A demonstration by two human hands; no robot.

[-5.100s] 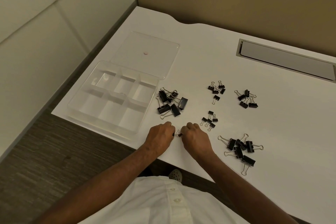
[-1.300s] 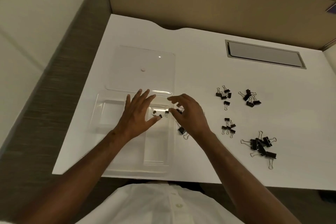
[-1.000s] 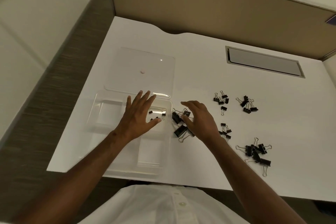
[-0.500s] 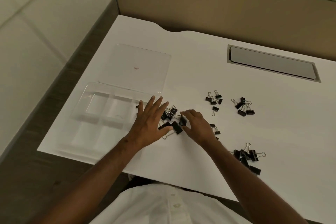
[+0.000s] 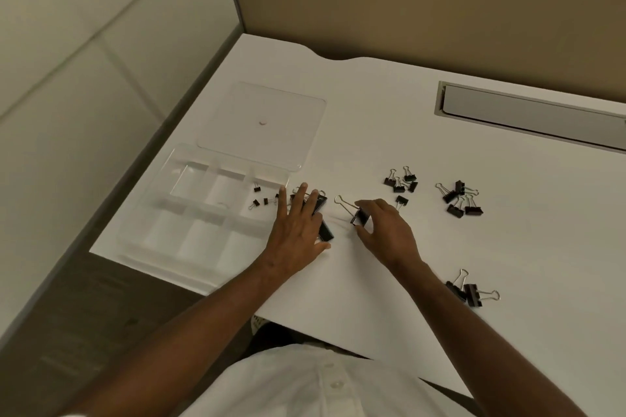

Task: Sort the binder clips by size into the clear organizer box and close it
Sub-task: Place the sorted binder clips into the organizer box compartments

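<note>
On a white table, the left hand lies flat, fingers spread, over large binder clips beside the open clear organizer box. The right hand pinches one large clip. A few tiny clips sit in the box's far right compartment.

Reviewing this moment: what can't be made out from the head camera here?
- Large clips beside the organizer box: mostly under the left hand, count unclear.
- Right hand: fingers around one large clip, firmness of hold unclear.
- Tiny clips in the box: too small to size.
- Near clip pile: partly behind the right forearm.
</note>
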